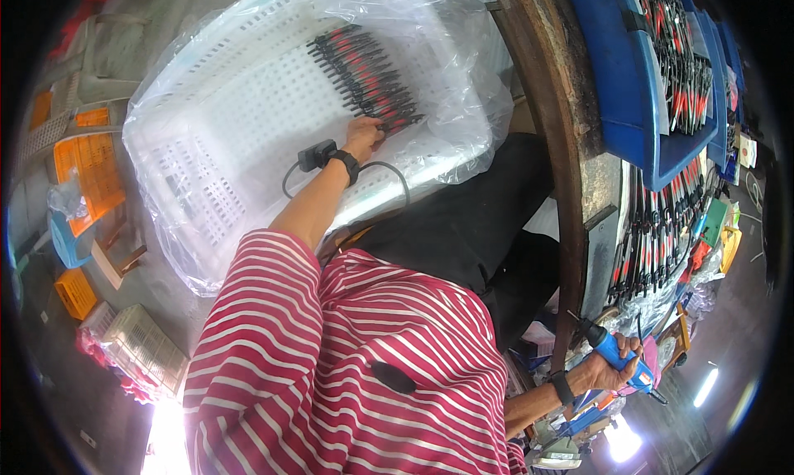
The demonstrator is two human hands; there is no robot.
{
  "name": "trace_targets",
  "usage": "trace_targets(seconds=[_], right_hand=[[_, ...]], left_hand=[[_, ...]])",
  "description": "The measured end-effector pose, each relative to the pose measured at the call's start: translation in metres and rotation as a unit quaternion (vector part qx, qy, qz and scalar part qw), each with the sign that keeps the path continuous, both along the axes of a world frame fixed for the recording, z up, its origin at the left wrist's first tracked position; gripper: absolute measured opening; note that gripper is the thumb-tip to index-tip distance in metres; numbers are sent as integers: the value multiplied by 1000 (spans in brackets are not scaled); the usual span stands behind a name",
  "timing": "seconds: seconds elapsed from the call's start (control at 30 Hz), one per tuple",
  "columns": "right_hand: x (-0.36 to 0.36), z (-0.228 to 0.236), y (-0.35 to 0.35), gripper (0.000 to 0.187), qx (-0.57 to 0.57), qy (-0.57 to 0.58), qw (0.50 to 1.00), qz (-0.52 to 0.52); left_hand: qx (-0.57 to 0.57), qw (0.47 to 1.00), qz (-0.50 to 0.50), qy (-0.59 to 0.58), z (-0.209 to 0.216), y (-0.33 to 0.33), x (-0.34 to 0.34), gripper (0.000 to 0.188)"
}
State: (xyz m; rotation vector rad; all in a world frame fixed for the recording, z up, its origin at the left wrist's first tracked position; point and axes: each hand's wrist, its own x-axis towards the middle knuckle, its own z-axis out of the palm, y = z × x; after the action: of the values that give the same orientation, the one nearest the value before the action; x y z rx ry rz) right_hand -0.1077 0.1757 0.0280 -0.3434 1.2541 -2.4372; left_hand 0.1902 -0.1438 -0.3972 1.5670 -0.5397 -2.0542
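A white perforated plastic basket (223, 119) lined with clear plastic film (471, 86) sits to my left. Inside it, a neat row of slender black-and-red parts (364, 70) lies side by side. My left hand (364, 138) reaches into the basket at the near end of this row, its fingers closed on one of the end parts; the fingertips are partly hidden. Off to the right, my right hand (614, 371) grips a blue electric screwdriver (616, 351), its dark bit pointing up and left toward the bench.
The worn wooden bench edge (546, 86) curves along my right. Blue bins (616, 78) hold more black-and-red parts. More such parts (653, 243) lie in rows on the bench, beside a dark flat plate (599, 264). An orange crate (87, 173) stands at the far left.
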Motion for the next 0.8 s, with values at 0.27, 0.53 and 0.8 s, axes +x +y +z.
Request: trace_targets(seconds=[0.27,0.53,0.8], right_hand=[[3,-1,-3,22,4,4,1000,-7],[5,-1,-1,24,3,21,999,-34],[3,0,4,25,-2,15,1000,-11]], left_hand=[[-135,956,-159,-208,5,4,-18,18],[-189,905,-283,-255,52,-2,-27,31],[-249,844,-400,-258,-26,5,-23,30]])
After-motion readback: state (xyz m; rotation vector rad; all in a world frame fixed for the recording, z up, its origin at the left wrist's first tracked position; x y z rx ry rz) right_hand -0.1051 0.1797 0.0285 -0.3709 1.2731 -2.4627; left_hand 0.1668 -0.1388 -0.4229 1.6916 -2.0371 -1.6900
